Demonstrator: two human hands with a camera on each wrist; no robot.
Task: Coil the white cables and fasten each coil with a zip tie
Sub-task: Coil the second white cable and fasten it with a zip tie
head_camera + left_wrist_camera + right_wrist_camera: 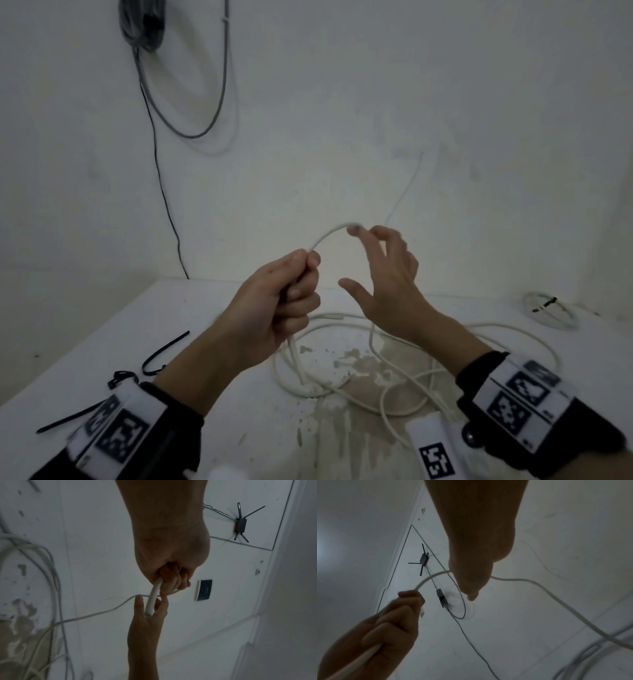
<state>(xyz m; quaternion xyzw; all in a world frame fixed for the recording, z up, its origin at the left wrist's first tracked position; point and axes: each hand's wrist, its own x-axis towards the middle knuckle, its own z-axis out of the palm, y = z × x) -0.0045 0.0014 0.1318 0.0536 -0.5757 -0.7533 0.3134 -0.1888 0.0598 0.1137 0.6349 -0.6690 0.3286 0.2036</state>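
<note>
At the left edge of the bench [102,325], black zip ties [164,353] were laid out loose — presumably kept within reach of the left hand for the fastening step, which had not yet been begun.

Above the bench's middle, the left hand [284,301] was raised with its grip curled tight round the white cable [329,234]; several strands were seen hanging from the fist to the bench, so the turns already gathered appeared to be kept together there. From the top of the fist a short arc of cable was carried across to the right hand [383,274], whose grip was spread, with the fingers [356,231] straight and only the tips laid against the cable — a guiding touch, it would seem, rather than a hold, so that the next loop could be led round to the left fist. Most of the cable was left slack in wide tangled loops on the bench beneath both hands.

Far right, near the wall, a finished coil [551,310] was set aside, bound with a dark tie — one cable judged done, this one only partly wound.
</note>
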